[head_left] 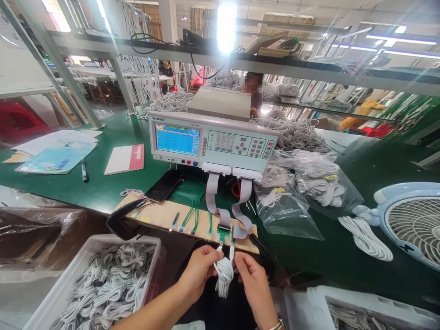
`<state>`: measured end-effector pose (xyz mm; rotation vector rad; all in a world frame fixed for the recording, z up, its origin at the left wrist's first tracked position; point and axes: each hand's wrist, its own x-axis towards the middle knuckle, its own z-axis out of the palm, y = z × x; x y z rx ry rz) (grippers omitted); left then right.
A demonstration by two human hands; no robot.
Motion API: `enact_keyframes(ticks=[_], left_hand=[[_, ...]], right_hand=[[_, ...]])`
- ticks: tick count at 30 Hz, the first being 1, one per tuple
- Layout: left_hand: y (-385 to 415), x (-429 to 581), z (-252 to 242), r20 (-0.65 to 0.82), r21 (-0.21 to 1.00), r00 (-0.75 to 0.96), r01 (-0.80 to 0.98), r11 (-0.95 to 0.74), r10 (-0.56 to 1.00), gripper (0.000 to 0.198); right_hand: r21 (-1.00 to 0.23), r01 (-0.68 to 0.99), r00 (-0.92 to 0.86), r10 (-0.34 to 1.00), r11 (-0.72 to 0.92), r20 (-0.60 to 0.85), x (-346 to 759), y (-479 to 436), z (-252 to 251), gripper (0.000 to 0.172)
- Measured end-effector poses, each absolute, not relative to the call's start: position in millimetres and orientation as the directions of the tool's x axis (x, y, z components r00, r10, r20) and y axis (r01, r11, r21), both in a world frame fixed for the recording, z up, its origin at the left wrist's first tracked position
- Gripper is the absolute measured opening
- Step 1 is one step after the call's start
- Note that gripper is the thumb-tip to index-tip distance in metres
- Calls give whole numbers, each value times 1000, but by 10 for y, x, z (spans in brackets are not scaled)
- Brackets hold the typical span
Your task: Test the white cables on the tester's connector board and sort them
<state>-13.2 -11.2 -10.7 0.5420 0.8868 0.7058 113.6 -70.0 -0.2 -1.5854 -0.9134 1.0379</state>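
Observation:
A coiled white cable [224, 277] hangs between my hands at the bench's front edge. My left hand [201, 270] is closed, with thumb and fingers on the cable's left plug end, which meets the small green circuit board [222, 234]. On the other side, my right hand [252, 275] pinches near the white right-hand connector [231, 252], which lines up with a second socket. Grey ribbon cables [212, 195] run from these sockets up to a bench tester [213, 140] with a lit blue screen. Fingers partly hide the plug ends, so I cannot tell how far they are inserted.
A white bin [151, 270] of coiled cables stands lower left, another bin [319, 298] lower right. Bagged cables [288, 206], a loose coil [366, 238] and a fan [412, 224] lie right. A booklet [124, 159] and marker [84, 170] lie left. A person [256, 94] sits behind the tester.

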Motion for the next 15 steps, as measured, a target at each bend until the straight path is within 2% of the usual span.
enact_keyframes(ticks=[3,8,15], left_hand=[[-107,-129,-136,-477,702,411,-354,618,777,27],[-129,-124,-123,-486,701,463,-301,647,742,27],[-255,-81,-78,-481,689,354,-414,596,802,26]], right_hand=[[-964,79,367,906,-254,-209,1163,-780,1,34],[-967,62,365,907,-249,-210,1127,-855,-44,33],[-972,60,354,915,-228,-192,1100,-943,-48,29]])
